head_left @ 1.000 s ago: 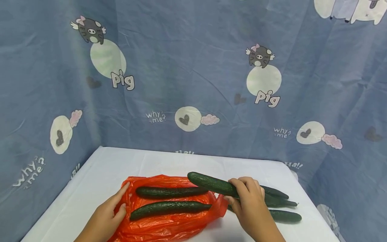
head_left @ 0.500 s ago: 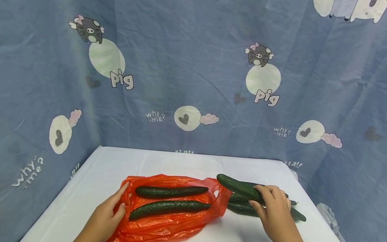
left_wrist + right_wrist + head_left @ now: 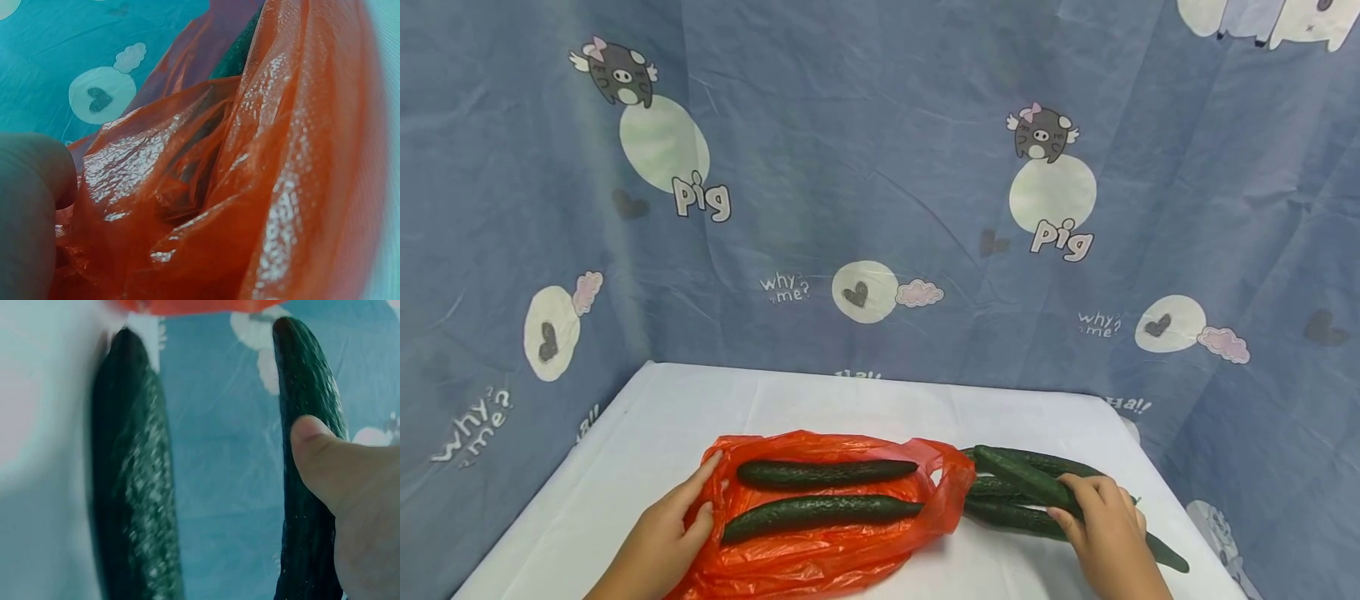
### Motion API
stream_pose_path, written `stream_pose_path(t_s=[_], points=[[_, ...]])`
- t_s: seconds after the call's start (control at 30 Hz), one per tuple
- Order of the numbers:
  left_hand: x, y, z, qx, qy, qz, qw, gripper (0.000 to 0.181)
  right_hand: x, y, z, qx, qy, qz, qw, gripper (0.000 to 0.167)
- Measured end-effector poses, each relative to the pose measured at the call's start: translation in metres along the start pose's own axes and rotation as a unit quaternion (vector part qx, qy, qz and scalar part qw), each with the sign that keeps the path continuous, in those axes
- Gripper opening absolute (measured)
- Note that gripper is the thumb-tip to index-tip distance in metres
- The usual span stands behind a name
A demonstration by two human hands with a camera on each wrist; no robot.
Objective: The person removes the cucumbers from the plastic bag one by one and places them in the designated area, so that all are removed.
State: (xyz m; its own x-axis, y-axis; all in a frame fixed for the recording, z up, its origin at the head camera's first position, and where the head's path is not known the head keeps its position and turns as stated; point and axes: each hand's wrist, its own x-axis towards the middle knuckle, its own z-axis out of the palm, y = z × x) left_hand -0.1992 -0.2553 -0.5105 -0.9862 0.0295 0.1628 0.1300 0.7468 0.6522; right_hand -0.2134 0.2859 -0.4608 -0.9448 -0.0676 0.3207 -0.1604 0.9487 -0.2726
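Note:
My right hand grips a dark green cucumber, thumb along its near side, over other cucumbers on the right of the table. In the right wrist view my thumb lies on the held cucumber, with another cucumber to its left. My left hand holds the left side of a red plastic bag, thumb and index finger spread apart; its other fingers are hidden. Two cucumbers lie on the bag's red film, a far one and a near one. Crumpled film fills the left wrist view.
Loose cucumbers lie beside the bag's right edge, partly behind my right hand. The white tabletop extends behind the bag. A blue printed cloth hangs behind and at both sides.
My right hand has carried its cucumber rightward and down, away from above the bag to the loose cucumbers. The left hand and the two cucumbers in the bag have stayed in place.

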Motion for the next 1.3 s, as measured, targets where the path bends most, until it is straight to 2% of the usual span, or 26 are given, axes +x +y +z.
stream_pose_path(t_s=[0.33, 0.5, 0.8, 1.07, 1.3], points=[[0.001, -0.002, 0.001, -0.005, -0.007, -0.002, 1.0, 0.068, 0.001, 0.021, 0.018, -0.013, -0.099, 0.005, 0.995, 0.048], [0.0, -0.002, 0.0, -0.006, -0.008, -0.002, 1.0, 0.068, 0.0, 0.028, 0.026, -0.032, -0.114, -0.01, 0.993, 0.049], [0.002, -0.001, 0.0, -0.009, -0.013, -0.001, 0.9999, 0.068, 0.0, 0.035, 0.038, -0.035, -0.155, -0.004, 0.9873, 0.05], [0.001, -0.002, 0.001, 0.001, -0.008, 0.006, 1.0, 0.069, 0.001, 0.033, 0.044, -0.053, -0.164, 0.014, 0.985, 0.05], [0.0, -0.001, 0.0, 0.004, -0.009, 0.006, 0.9999, 0.069, 0.003, 0.033, 0.046, -0.067, -0.173, 0.012, 0.9825, 0.052]])
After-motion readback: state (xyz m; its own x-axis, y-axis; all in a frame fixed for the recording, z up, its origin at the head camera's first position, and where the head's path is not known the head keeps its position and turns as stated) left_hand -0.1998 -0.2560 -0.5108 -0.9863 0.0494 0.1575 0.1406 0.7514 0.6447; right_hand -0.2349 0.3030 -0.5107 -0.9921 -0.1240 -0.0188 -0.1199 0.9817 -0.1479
